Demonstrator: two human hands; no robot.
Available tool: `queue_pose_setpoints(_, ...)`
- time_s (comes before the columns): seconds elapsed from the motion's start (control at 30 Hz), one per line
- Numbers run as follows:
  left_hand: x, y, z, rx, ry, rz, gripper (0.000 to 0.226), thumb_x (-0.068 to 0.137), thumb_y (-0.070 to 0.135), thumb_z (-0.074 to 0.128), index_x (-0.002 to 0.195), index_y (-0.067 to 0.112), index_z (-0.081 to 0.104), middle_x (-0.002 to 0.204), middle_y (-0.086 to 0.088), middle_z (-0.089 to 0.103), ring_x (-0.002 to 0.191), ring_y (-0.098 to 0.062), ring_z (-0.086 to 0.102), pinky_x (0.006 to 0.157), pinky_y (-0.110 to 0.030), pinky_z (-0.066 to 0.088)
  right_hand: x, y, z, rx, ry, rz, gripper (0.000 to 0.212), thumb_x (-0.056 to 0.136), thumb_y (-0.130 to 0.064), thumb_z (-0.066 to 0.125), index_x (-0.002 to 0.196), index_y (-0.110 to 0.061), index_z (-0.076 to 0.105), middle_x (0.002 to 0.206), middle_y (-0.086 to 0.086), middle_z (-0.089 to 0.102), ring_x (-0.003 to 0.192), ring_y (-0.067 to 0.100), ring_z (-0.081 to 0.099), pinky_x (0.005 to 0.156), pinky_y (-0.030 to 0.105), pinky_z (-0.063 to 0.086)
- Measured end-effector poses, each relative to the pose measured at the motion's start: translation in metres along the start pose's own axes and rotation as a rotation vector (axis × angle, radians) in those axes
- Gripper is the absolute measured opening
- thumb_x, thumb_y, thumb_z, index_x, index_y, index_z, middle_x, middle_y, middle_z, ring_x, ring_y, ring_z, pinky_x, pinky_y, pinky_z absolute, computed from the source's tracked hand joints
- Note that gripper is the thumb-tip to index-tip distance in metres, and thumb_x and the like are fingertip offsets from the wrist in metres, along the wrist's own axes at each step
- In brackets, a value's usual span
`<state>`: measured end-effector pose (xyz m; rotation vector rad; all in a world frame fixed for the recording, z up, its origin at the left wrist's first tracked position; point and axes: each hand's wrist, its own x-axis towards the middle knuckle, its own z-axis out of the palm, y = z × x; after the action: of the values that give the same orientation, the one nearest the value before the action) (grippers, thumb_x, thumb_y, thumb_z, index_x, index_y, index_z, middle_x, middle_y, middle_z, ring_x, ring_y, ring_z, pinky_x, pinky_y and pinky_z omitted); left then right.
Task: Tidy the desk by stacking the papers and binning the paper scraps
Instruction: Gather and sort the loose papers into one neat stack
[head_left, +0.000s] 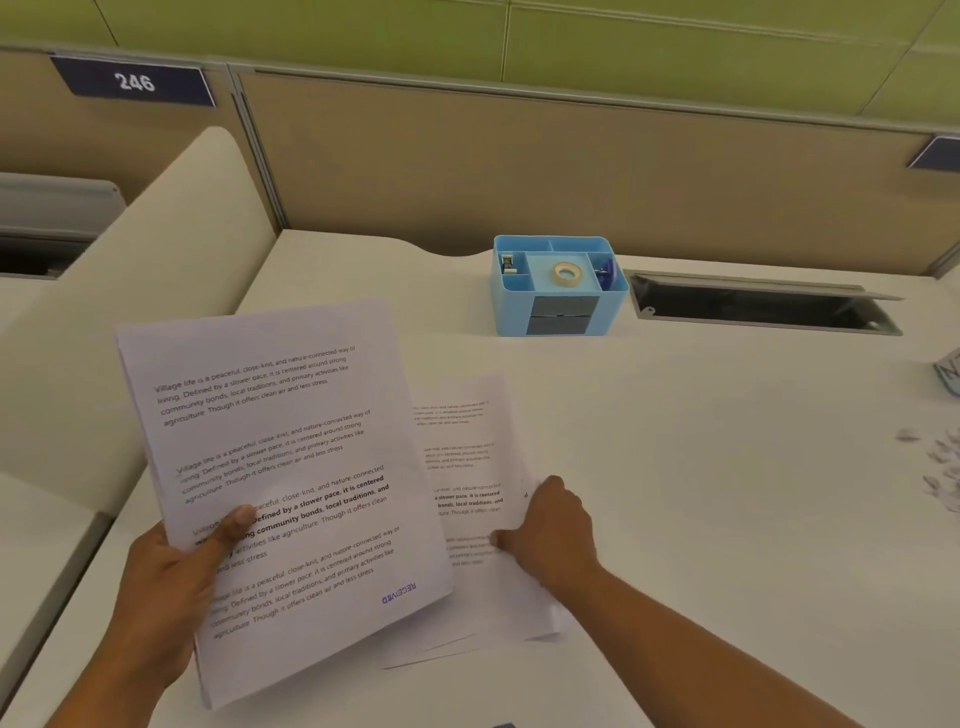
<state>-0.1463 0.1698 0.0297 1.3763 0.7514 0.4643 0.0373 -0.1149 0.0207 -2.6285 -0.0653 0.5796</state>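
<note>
My left hand grips a sheaf of printed papers, thumb on top, holding them tilted above the white desk. The top sheet carries paragraphs of text and a purple "RECEIVED" stamp. Under and to the right of it, more printed sheets lie on the desk. My right hand pinches the right edge of those lying sheets. Small white paper scraps are scattered at the far right edge of the desk.
A light blue desk organiser with a roll of tape stands at the back centre. Right of it is an open cable slot in the desk. Beige partitions close the back and the left; a card lies at the far right.
</note>
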Motion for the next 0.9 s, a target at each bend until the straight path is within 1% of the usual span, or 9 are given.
queue_pose_setpoints(0.1, -0.001, -0.002, -0.002, -0.004, -0.006, 0.010, 0.028, 0.072, 0.031, 0.079, 0.098, 0.025, 0.075, 0.094, -0.002, 0.079, 0.078, -0.025, 0.077, 0.059, -0.035, 0.061, 0.004, 0.000, 0.001, 0.118, -0.034, 0.046, 0.062, 0.063, -0.036, 0.089, 0.098, -0.017, 0.041, 0.095, -0.001, 0.054, 0.081, 0.017, 0.053, 0.064, 0.027, 0.044)
queue_pose_setpoints(0.2, -0.002, -0.002, -0.008, -0.011, -0.012, 0.025, 0.039, 0.068, 0.037, 0.081, 0.104, 0.024, 0.074, 0.098, -0.004, 0.079, 0.082, -0.026, 0.077, 0.064, -0.040, 0.061, 0.010, 0.009, 0.002, 0.164, -0.020, 0.036, 0.049, 0.066, -0.037, 0.085, 0.096, -0.016, 0.052, 0.096, -0.002, 0.062, 0.080, 0.017, 0.058, 0.064, 0.027, 0.047)
queue_pose_setpoints(0.3, -0.003, -0.002, -0.014, -0.021, -0.018, 0.031, 0.049, 0.065, 0.042, 0.085, 0.109, 0.025, 0.072, 0.103, -0.005, 0.078, 0.086, -0.028, 0.076, 0.068, -0.047, 0.061, 0.016, 0.022, -0.008, 0.241, 0.015, 0.053, 0.035, 0.069, -0.036, 0.081, 0.088, -0.016, 0.060, 0.084, -0.003, 0.065, 0.073, 0.018, 0.063, 0.058, 0.030, 0.055)
queue_pose_setpoints(0.37, -0.005, -0.001, -0.017, -0.027, -0.015, 0.040, 0.053, 0.065, 0.044, 0.087, 0.112, 0.027, 0.071, 0.106, -0.004, 0.077, 0.088, -0.027, 0.076, 0.072, -0.050, 0.060, 0.022, 0.034, -0.018, 0.285, 0.046, 0.039, 0.028, 0.071, -0.034, 0.081, 0.084, -0.017, 0.065, 0.080, -0.002, 0.067, 0.071, 0.020, 0.065, 0.055, 0.029, 0.053)
queue_pose_setpoints(0.43, -0.007, 0.002, -0.018, -0.023, -0.006, 0.062, 0.049, 0.068, 0.041, 0.086, 0.114, 0.030, 0.071, 0.107, -0.003, 0.077, 0.090, -0.026, 0.076, 0.074, -0.051, 0.059, 0.026, 0.048, -0.031, 0.362, 0.073, 0.002, 0.020, 0.073, -0.029, 0.082, 0.078, -0.018, 0.067, 0.075, -0.004, 0.069, 0.069, 0.021, 0.067, 0.051, 0.025, 0.049)
queue_pose_setpoints(0.5, -0.008, 0.003, -0.018, -0.009, -0.001, 0.075, 0.046, 0.072, 0.039, 0.082, 0.115, 0.030, 0.070, 0.108, -0.003, 0.077, 0.091, -0.026, 0.076, 0.075, -0.051, 0.059, 0.028, 0.064, -0.046, 0.443, 0.088, -0.053, 0.017, 0.075, -0.024, 0.082, 0.071, -0.018, 0.067, 0.069, -0.005, 0.070, 0.064, 0.020, 0.068, 0.048, 0.022, 0.046)
queue_pose_setpoints(0.6, -0.011, 0.004, -0.014, 0.002, 0.015, 0.055, 0.041, 0.072, 0.039, 0.080, 0.111, 0.031, 0.071, 0.107, -0.002, 0.077, 0.091, -0.024, 0.076, 0.075, -0.046, 0.060, 0.027, 0.087, -0.067, 0.566, 0.089, -0.094, 0.013, 0.078, -0.020, 0.082, 0.072, -0.016, 0.071, 0.064, -0.005, 0.073, 0.058, 0.015, 0.068, 0.044, 0.017, 0.046)
queue_pose_setpoints(0.77, -0.018, 0.005, 0.014, 0.022, 0.049, -0.003, 0.029, 0.070, 0.037, 0.080, 0.098, 0.030, 0.076, 0.096, 0.000, 0.079, 0.082, -0.022, 0.077, 0.058, -0.031, 0.060, 0.029, 0.122, -0.089, 0.803, 0.084, -0.084, 0.011, 0.078, -0.016, 0.081, 0.085, -0.010, 0.074, 0.080, 0.005, 0.078, 0.069, 0.022, 0.073, 0.057, 0.030, 0.057)
queue_pose_setpoints(0.9, -0.029, 0.000, 0.056, 0.032, 0.042, -0.037, 0.023, 0.076, 0.032, 0.077, 0.098, 0.025, 0.074, 0.094, 0.001, 0.079, 0.080, -0.021, 0.077, 0.055, -0.028, 0.060, 0.031, 0.140, -0.114, 1.031, 0.031, -0.100, 0.014, 0.080, -0.012, 0.077, 0.091, -0.004, 0.072, 0.085, 0.010, 0.078, 0.071, 0.020, 0.075, 0.055, 0.025, 0.057)
